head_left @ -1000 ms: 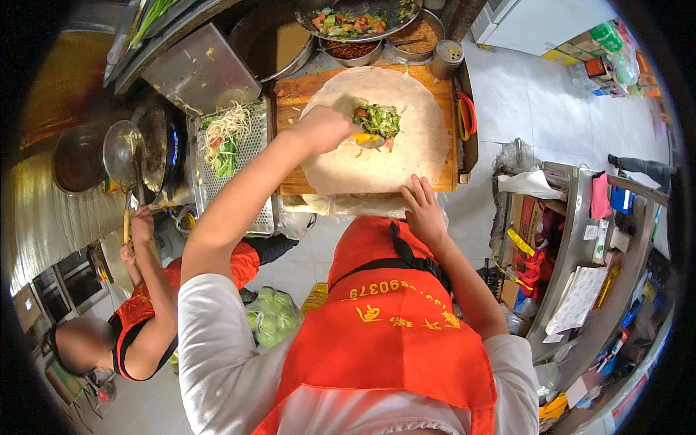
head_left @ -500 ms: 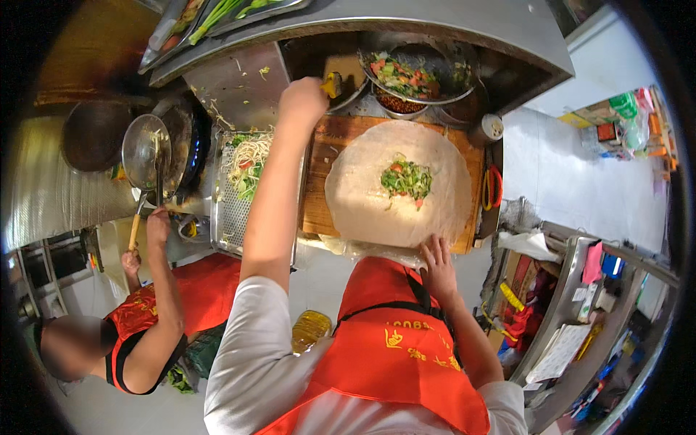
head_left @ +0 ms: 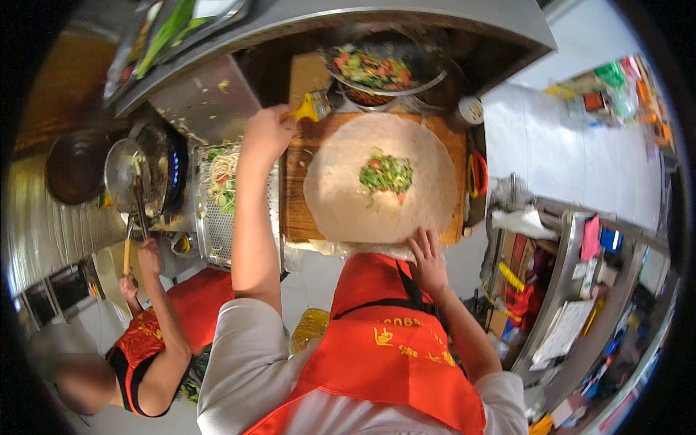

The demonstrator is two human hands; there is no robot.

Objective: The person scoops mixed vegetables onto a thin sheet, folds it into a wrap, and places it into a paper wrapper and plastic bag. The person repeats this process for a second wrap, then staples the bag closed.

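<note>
Green and yellow packages far right on floor; details blurred.

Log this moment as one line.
left hand: gripping yellow-handled brush | right hand: pressing near edge of round pale flatbread | chopped green filling: on flatbread | wooden board: under flatbread

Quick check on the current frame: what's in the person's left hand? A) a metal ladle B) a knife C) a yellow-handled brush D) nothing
C: the left hand has its grip closed on a yellow-handled brush held up at the far edge of the wooden board, while the right hand rests flat on the near edge of the round flatbread.
</note>
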